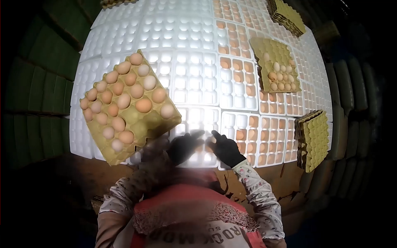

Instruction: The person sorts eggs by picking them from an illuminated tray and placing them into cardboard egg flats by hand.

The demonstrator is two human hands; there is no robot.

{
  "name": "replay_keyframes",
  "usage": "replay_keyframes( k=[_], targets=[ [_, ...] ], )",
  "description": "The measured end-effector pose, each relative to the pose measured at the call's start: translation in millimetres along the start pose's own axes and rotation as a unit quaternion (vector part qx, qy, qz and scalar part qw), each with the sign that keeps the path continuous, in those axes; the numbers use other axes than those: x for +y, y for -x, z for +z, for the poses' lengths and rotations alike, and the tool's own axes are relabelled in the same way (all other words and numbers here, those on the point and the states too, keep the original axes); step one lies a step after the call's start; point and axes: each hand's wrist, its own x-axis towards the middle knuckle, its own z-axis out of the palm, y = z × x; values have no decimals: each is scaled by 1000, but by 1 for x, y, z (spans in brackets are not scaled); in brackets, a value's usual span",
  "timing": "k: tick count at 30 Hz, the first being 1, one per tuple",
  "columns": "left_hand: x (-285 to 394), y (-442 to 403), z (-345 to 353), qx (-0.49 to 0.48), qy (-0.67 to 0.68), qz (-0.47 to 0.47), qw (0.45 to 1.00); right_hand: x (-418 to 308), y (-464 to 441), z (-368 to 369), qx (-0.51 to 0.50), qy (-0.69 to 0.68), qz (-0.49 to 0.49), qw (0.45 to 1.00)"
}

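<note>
Our gloved left hand (182,149) and right hand (227,151) meet over a white tray (188,162); glare and blur mean we cannot tell whether either grasps anything. We see the egg filling as partial: eggs (241,135) sit in many right-side cups, while plenty more lie in the large carton (140,126) at our left.

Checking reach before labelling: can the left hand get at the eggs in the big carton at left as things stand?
Probably yes: the left hand is beside the carton, whose eggs sit uncovered with nothing visible blocking. Glare hides whether its fingers are free.
</note>
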Motion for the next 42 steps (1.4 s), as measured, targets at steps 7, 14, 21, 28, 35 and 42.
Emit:
replay_keyframes(
  k=[7,14,21,28,35,42],
  targets=[
    [-8,36,14,184,162,-14,969,29,-61,-2,122,-276,82,950],
    [31,126,-86,281,23,-217,935,6,-96,-11,299,-258,18,919],
    [17,161,-162,232,-81,-344,906,-148,-163,-53,63,-211,-276,936],
    [2,175,-150,457,157,-225,846,-197,-179,-31,34,-46,-220,974],
    [-32,192,-187,383,408,-268,784,-175,-196,-77,-20,-461,-81,883],
    [-49,161,-181,296,-133,-229,918,-194,-234,-89,-97,-55,-392,913]
  ],
)
